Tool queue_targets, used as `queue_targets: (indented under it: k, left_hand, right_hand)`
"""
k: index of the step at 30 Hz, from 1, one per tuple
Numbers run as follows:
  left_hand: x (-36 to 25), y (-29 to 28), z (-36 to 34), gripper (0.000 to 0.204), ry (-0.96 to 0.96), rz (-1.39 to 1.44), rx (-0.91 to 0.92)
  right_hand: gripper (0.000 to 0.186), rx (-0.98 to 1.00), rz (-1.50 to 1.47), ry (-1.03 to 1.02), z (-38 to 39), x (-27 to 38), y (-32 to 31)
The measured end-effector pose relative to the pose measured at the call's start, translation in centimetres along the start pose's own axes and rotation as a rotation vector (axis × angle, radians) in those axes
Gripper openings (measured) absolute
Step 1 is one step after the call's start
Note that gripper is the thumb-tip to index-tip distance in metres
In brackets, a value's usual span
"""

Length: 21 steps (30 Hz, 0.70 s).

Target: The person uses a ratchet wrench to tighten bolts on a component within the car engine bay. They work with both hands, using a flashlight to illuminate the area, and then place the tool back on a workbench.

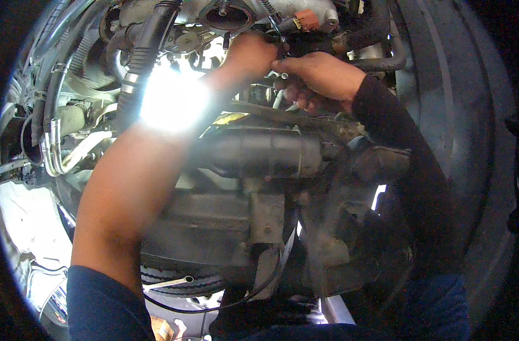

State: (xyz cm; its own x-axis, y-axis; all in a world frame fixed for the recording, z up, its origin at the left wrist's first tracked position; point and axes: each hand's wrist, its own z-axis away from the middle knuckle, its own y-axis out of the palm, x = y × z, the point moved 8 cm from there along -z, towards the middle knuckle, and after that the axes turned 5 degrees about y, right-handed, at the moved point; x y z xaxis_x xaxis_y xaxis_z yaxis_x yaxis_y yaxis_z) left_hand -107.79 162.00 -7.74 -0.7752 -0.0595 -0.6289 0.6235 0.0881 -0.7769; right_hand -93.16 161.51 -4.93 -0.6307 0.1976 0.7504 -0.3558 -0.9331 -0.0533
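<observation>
Both of my hands meet at the top centre, among the engine parts. My left hand [252, 55] is closed, its fingers bent away behind the knuckles. Against it sits my right hand [322, 74], thumb stretched toward the left and the other fingers curled beneath. Small shiny metal pieces [280, 74] show just below where the hands meet; whether they are gripped or part of the engine, I cannot tell. What either hand holds is hidden. An orange connector [306, 20] lies just above my right hand, and a round dark opening [226, 16] lies above my left.
A black ribbed hose [140, 62] runs down left of my hands, beside a bent metal pipe [57, 150]. Below my wrists lies a black cylinder [265, 152]. A ring-ended wrench [169, 282] is near a tyre [208, 282] and a black cable [214, 310]. Dark panelling [458, 113] borders the right.
</observation>
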Motion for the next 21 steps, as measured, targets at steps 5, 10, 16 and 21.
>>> queue_targets:
  k: [5, 10, 16, 21]
  left_hand:
    - [-0.3, 0.3, -0.1, 0.043, 0.093, -0.163, -0.014]
    - [1.0, 0.3, 0.0, 0.043, -0.124, 0.108, -0.062]
    - [0.3, 0.6, 0.0, 0.034, -0.058, 0.073, -0.009]
    - [-0.5, -0.1, -0.1, 0.043, -0.013, 0.051, -0.075]
  right_hand:
    - [0.046, -0.1, 0.519, -0.016, -0.1, -0.6, -2.4]
    - [0.049, -0.153, 0.43, 0.115, 1.1, -0.6, -2.4]
    - [0.04, -0.002, 0.066, 0.033, 0.6, -1.2, -0.2]
    - [0.041, -0.294, 0.728, -0.233, -0.5, -3.0, -5.7]
